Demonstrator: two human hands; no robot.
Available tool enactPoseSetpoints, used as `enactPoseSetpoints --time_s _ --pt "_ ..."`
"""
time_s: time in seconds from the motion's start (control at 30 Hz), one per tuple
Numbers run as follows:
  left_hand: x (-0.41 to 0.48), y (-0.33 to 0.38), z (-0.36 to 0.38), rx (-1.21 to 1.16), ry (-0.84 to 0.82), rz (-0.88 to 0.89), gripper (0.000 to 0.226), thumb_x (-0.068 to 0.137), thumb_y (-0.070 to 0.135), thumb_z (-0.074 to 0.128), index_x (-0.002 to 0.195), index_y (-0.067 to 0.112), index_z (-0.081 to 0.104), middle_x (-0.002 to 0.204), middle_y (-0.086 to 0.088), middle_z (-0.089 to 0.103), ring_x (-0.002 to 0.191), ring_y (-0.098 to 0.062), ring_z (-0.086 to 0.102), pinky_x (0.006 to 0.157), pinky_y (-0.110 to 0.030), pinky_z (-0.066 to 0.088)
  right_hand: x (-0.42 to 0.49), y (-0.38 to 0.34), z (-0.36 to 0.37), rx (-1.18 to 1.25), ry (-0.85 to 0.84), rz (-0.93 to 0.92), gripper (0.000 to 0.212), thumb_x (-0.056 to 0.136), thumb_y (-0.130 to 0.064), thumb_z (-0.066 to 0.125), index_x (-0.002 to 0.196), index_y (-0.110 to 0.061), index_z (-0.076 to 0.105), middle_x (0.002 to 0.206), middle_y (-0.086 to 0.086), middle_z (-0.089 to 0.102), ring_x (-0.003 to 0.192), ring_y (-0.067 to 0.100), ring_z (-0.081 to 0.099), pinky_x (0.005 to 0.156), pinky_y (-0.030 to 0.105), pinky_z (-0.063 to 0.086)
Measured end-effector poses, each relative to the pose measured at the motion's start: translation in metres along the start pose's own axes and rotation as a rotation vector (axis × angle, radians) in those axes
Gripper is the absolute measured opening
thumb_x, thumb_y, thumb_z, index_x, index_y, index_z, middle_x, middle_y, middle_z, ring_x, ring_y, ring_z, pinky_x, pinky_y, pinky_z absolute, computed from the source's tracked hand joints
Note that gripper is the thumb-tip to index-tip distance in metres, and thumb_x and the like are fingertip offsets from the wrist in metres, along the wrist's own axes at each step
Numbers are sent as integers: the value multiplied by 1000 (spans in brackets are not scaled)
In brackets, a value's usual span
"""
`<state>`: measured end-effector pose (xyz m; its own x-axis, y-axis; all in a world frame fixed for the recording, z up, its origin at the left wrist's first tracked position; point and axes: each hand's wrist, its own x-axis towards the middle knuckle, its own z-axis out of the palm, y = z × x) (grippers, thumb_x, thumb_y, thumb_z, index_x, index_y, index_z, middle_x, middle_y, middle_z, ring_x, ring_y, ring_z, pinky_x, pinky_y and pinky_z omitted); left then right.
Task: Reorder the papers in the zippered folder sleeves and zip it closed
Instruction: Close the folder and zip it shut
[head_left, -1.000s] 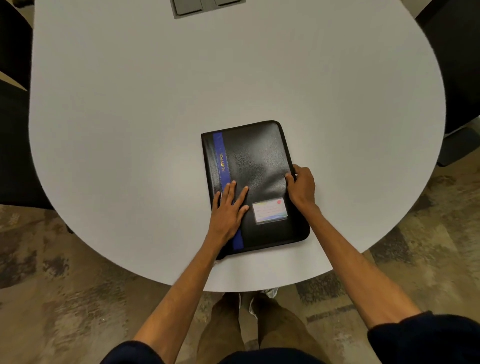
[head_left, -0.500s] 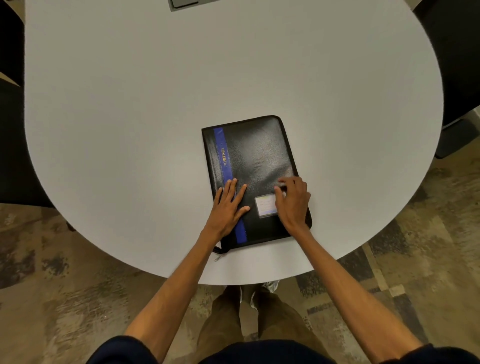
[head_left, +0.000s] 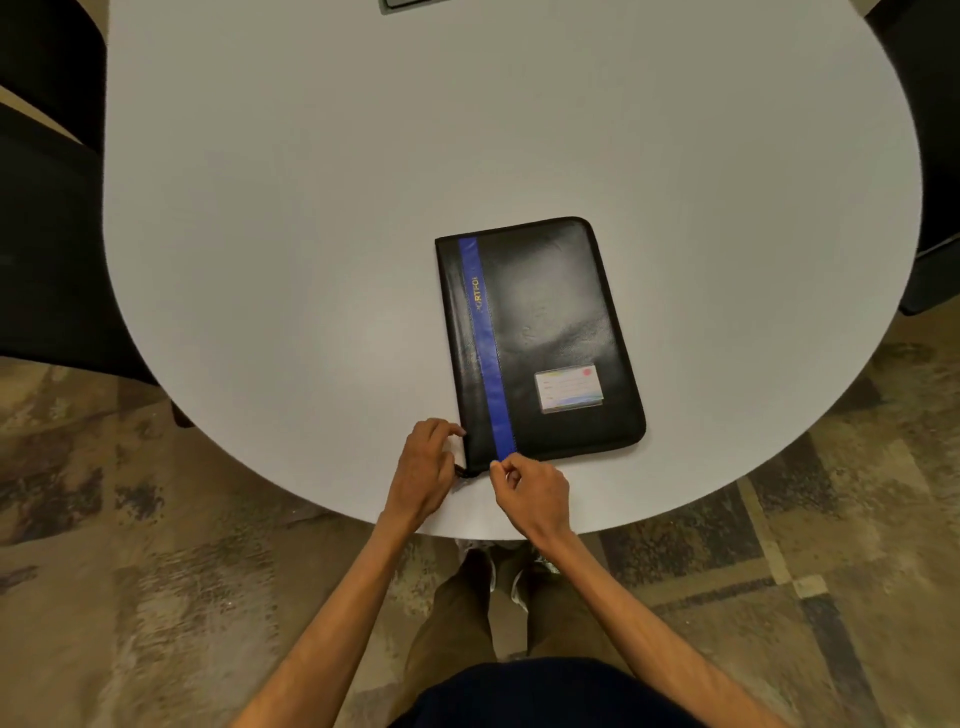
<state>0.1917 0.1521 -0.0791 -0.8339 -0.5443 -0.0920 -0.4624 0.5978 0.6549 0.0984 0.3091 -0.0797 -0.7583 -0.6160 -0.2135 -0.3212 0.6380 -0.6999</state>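
Observation:
A black zippered folder (head_left: 550, 322) with a blue stripe and a small label card (head_left: 569, 387) lies closed and flat on the white table (head_left: 311, 208), near its front edge. My left hand (head_left: 423, 473) curls around the folder's near left corner, fingertips touching its edge. My right hand (head_left: 530, 493) sits just below the folder's near edge by the blue stripe, thumb and forefinger pinched together at the zipper line; the zipper pull itself is too small to make out. No papers show.
Dark chairs (head_left: 47, 234) stand to the left and a dark chair (head_left: 935, 156) to the right of the table. A grey panel (head_left: 410, 4) is set in the table's far edge. Patterned carpet (head_left: 156, 571) lies below, with my legs under the table's rim.
Both hands have slid off the folder's cover down to its near edge. The left went to the bottom left corner, the right from the label card to the zipper line.

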Motion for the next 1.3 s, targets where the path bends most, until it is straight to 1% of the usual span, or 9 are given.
enactPoseSetpoints --time_s 0.07,0.17,0.33,0.5,0.6,0.7,1.0,1.17,1.3 --pt "-11 -5 -1 16 -39 -1 40 83 22 37 111 11 64 111 -5 60 102 -16 53 89 -32 49 -6 -2 7 -29 -89 17 30 90 -45 59 74 -21 67 61 -10 57 56 8 56 61 29 54" --pt "-22 -9 -2 32 -52 13 49 80 32 37 108 10 71 109 -5 65 103 -16 55 88 -30 47 -10 -7 20 -77 -216 38 37 85 -57 62 77 -21 68 66 -9 60 62 8 57 65 25 52" --pt "-32 -11 -5 39 -78 41 47 75 26 44 107 10 75 103 -3 69 102 -15 55 84 -29 50 -11 -17 32 -69 -183 98 47 79 -66 63 71 -20 66 62 -6 60 60 11 58 62 29 50" --pt "-38 -13 -5 70 -107 76 36 74 9 59 106 8 75 99 -5 71 96 -20 61 76 -33 57 -8 -25 33 -91 -157 134 40 85 -53 63 70 -17 63 62 -3 59 59 13 57 62 32 53" --pt "-39 -15 -2 105 -102 92 27 84 21 62 104 9 76 95 -5 71 92 -19 62 71 -32 57 -12 -28 33 -119 -150 131 32 91 -44 59 79 -15 63 70 0 62 66 15 59 68 32 53" --pt "-39 -18 0 118 -104 112 38 93 39 52 105 12 76 95 -5 70 90 -17 61 71 -29 55 -14 -23 33 -139 -156 91 28 96 -40 53 87 -15 63 78 1 63 71 14 58 72 31 52" --pt "-39 -26 4 130 -101 114 48 94 44 42 102 11 76 84 -5 68 77 -16 58 63 -28 51 -10 -4 23 -188 -136 -121 20 97 -30 52 83 -17 58 71 0 59 58 13 52 60 32 52" --pt "-41 -27 5 124 -66 107 43 94 39 45 103 11 77 82 -3 68 75 -15 56 61 -23 47 -6 6 18 -177 -66 -88 17 93 -23 57 79 -15 57 65 2 55 53 14 52 52 31 51" --pt "-40 -28 4 129 -65 104 26 92 27 58 103 12 76 81 -2 67 75 -14 55 62 -22 43 -3 18 5 -169 -5 -58 16 89 -16 62 75 -14 55 60 -1 49 48 11 48 47 27 46"
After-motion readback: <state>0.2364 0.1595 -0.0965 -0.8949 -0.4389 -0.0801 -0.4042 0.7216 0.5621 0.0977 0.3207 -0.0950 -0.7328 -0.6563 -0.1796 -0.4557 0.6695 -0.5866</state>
